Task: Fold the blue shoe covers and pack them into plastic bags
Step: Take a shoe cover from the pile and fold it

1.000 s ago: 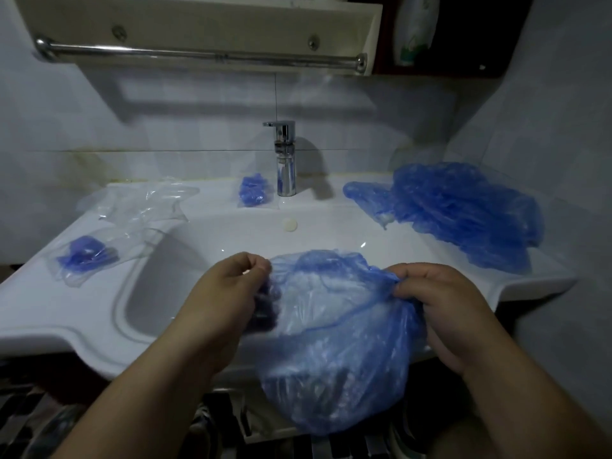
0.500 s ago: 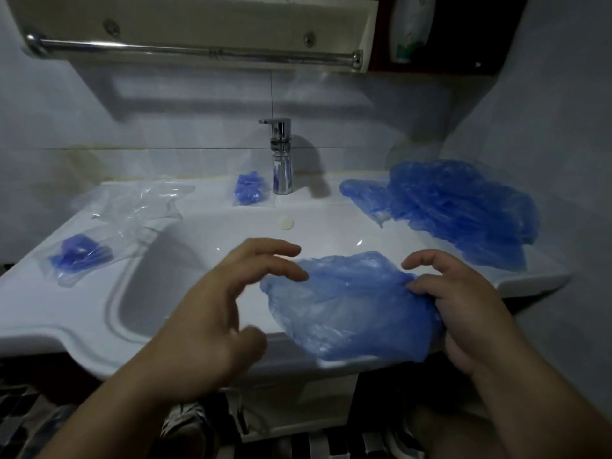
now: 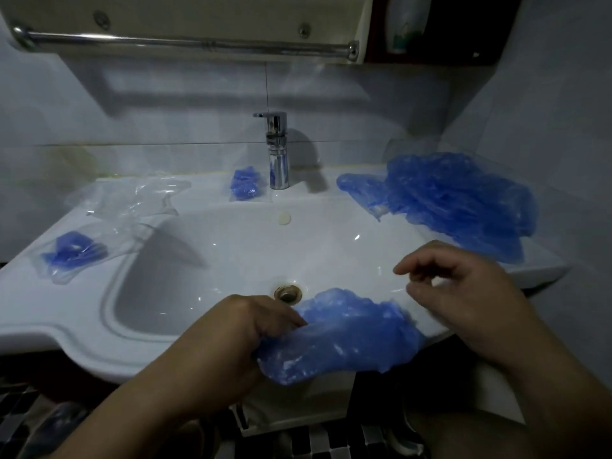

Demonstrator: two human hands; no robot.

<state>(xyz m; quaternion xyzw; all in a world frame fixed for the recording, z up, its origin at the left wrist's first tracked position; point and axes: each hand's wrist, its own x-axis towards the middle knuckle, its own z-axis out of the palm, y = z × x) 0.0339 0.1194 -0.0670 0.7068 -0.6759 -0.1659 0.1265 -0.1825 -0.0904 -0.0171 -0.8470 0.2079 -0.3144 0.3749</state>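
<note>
A blue shoe cover (image 3: 344, 336), folded into a narrow band, lies across the sink's front rim. My left hand (image 3: 238, 336) grips its left end, fingers curled over the plastic. My right hand (image 3: 463, 289) hovers just right of it, fingers loosely bent, holding nothing. A heap of loose blue shoe covers (image 3: 453, 200) lies on the right side of the sink top. Two packed plastic bags hold folded blue covers: one on the left ledge (image 3: 71, 255), one beside the tap (image 3: 245, 184). Empty clear plastic bags (image 3: 132, 198) lie at the back left.
The white sink (image 3: 82, 313) has a basin with a drain (image 3: 287, 292) just beyond my left hand. A chrome tap (image 3: 276, 149) stands at the back. A towel rail (image 3: 185, 43) runs overhead. Tiled walls close in behind and on the right.
The cover was held spread open between both hands, then laid on the rim. Now it is gathered narrower, my left hand has taken hold of its left end, and my right hand has let go.
</note>
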